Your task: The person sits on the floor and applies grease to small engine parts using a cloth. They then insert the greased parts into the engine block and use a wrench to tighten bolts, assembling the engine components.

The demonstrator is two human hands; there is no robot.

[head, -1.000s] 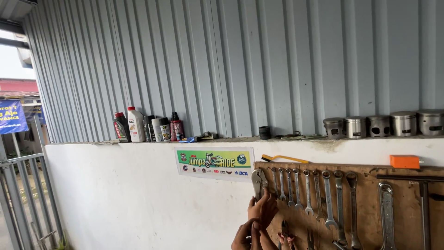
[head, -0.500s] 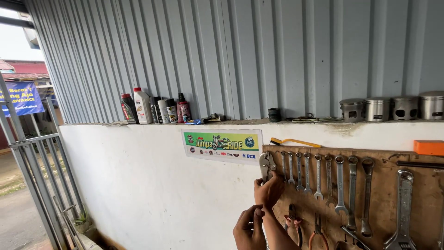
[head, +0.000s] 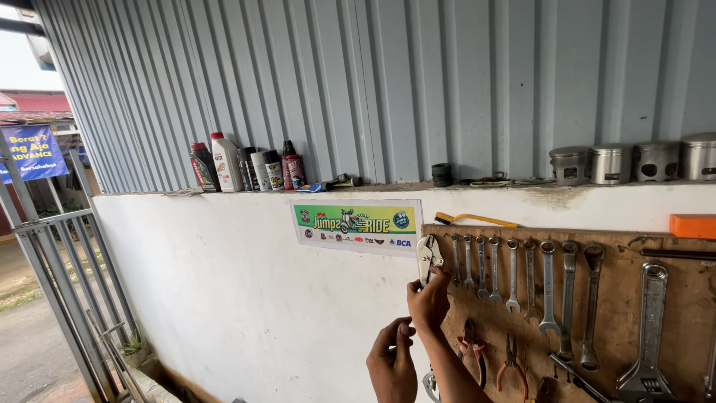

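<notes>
Head camera looks up at a wooden tool board (head: pixel 671 313) fixed to a white wall. The right hand (head: pixel 429 302) is raised to the board's upper left corner, its fingers closed around the lower end of a silver plier-like tool (head: pixel 427 256) that sits against the board, just left of a row of spanners (head: pixel 514 276). The left hand (head: pixel 393 362) hangs lower, close under the right; its fingers are curled and pinched together, but I cannot tell whether anything is between them.

My reading is that the tool is being hung on, or lifted off, its peg; which one, I cannot tell. Either way the next move calls for a steady grip at the hook, clear of the neighbouring spanners.

On the ledge above stand about 6 bottles and cans (head: pixel 246 166), all capped, contents hidden. Farther right sit 4 metal pistons (head: pixel 634 160), and an orange box (head: pixel 692 225) rests by the board's top edge.
</notes>
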